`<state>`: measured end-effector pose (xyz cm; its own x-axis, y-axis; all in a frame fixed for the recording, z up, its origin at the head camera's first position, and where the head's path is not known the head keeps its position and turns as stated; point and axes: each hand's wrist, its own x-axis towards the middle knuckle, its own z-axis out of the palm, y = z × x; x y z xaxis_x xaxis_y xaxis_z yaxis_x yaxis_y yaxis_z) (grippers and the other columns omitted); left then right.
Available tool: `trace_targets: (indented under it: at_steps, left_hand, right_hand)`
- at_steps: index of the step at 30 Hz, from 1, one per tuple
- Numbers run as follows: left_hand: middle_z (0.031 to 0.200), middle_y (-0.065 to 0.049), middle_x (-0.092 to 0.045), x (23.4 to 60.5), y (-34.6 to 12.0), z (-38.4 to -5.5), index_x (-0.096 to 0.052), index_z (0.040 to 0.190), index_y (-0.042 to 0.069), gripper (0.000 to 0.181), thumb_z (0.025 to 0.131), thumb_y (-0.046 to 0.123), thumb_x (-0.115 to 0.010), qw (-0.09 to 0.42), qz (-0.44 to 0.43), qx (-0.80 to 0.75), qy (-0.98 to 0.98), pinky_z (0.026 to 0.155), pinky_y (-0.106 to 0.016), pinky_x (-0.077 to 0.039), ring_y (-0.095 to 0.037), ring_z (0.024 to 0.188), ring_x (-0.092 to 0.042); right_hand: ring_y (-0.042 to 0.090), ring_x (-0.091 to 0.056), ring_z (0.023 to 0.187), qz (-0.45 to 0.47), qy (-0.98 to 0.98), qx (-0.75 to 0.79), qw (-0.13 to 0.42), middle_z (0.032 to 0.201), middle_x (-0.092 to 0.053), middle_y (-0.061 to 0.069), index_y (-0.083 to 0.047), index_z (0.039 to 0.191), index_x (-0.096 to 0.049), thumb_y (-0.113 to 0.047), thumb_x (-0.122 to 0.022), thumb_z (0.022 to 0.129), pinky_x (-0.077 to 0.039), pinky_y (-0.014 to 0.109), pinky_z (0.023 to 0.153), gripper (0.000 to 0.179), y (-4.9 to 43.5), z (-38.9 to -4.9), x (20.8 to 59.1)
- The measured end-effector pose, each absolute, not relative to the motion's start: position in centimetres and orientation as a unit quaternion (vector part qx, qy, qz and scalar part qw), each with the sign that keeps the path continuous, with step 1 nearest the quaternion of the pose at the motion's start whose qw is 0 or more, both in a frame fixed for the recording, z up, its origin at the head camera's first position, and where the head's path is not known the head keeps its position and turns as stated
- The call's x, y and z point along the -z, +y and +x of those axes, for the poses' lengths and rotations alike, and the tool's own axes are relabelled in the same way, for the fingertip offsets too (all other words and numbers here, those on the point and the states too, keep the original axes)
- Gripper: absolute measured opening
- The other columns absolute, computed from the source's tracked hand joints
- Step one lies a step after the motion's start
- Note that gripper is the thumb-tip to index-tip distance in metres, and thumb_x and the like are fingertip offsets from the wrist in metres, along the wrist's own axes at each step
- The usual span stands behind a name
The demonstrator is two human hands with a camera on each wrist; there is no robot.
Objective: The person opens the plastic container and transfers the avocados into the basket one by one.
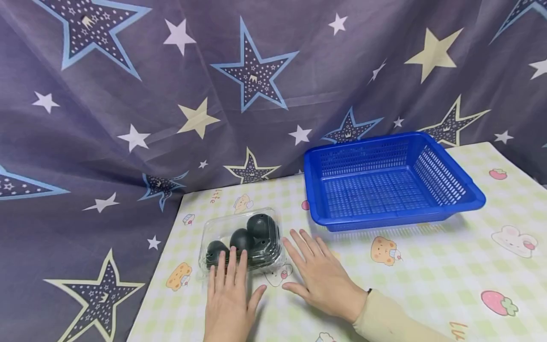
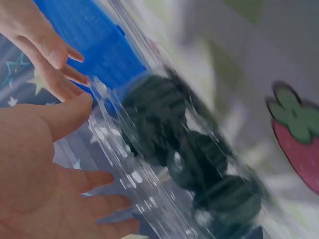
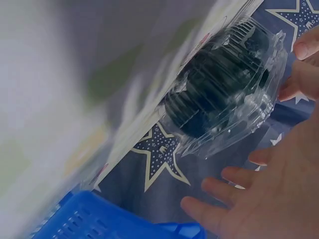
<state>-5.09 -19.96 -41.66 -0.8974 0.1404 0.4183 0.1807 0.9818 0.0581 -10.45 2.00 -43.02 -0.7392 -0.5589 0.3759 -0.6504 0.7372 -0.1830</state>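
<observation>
At the left of the bench [image 1: 427,275] lies the box [image 1: 226,227], flat on the patterned cloth, and through its clear plastic one sees several dark pieces [image 1: 241,240], round to oval. I judge the box itself to be light and thin, easily dented and rather slippery; most of the weight should come from the pieces, which probably roll a little if it is tilted. The lid seems closed. The best place to hold would be the two short ends, at 9 and 3 o'clock, low under the rim, without squeezing the top.

The left hand [image 1: 230,299] is at about 6 o'clock of the box. Its grip is open, the fingers almost straight and the thumb spread; the fingertips overlap the near edge in the head view, but I cannot tell whether they touch.

The right hand [image 1: 326,282] is at 4 o'clock of the box, its fingers pointing towards 11. This grip is also wide open and holds nothing; the right wrist view shows a gap between fingers and box.

Farthest right, at 2 o'clock from the box, stands the blue basket [image 1: 372,190].
</observation>
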Motion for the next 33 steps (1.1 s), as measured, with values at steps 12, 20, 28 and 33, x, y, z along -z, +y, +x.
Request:
trace_targets:
  at_steps: [12, 20, 28, 33]
  left_hand:
    - [0.157, -0.023, -0.031, 41.1, -23.8, -5.1, -0.033, 0.154, 0.006, 0.091, 0.084, 0.041, -0.079, 0.182, -0.051, 0.048, -0.981, 0.121, -0.057, -0.015, -0.044, 0.145, -0.025]
    - [0.156, -0.023, -0.032, 41.3, -26.5, -5.2, -0.036, 0.152, 0.005, 0.091, 0.080, 0.032, -0.084, 0.181, -0.058, 0.064, -0.980, 0.112, -0.062, -0.026, -0.045, 0.142, -0.027]
    - [0.157, -0.021, -0.032, 41.5, -28.6, -5.7, -0.037, 0.152, 0.008, 0.091, 0.077, 0.021, -0.086, 0.156, -0.105, 0.060, -0.980, 0.117, -0.056, -0.023, -0.043, 0.143, -0.028]
    - [0.156, -0.020, -0.036, 41.6, -29.3, -6.1, -0.041, 0.150, 0.008, 0.083, 0.079, 0.016, -0.084, 0.167, -0.123, 0.069, -0.976, 0.117, -0.057, -0.025, -0.041, 0.142, -0.031]
  right_hand:
    - [0.033, -0.026, 0.149, 0.371, -0.902, -0.135, 0.174, 0.161, -0.027, 0.017, -0.004, 0.156, -0.026, -0.053, -0.056, 0.096, -0.026, 0.053, 0.121, 0.083, 0.1, -11.4, 42.5]
    - [0.032, -0.020, 0.151, 0.398, -0.887, -0.151, 0.177, 0.163, -0.023, 0.017, -0.002, 0.155, -0.028, -0.046, -0.066, 0.093, -0.023, 0.050, 0.123, 0.085, -0.8, -11.9, 42.6]
    - [0.032, -0.021, 0.151, 0.409, -0.881, -0.145, 0.189, 0.161, -0.026, 0.017, 0.000, 0.153, -0.032, -0.042, -0.067, 0.093, -0.022, 0.048, 0.124, 0.082, -1.5, -12.5, 42.9]
    - [0.030, -0.024, 0.150, 0.411, -0.883, -0.138, 0.180, 0.160, -0.030, 0.015, -0.002, 0.152, -0.036, -0.031, -0.061, 0.099, -0.023, 0.045, 0.124, 0.066, -1.7, -12.8, 42.8]
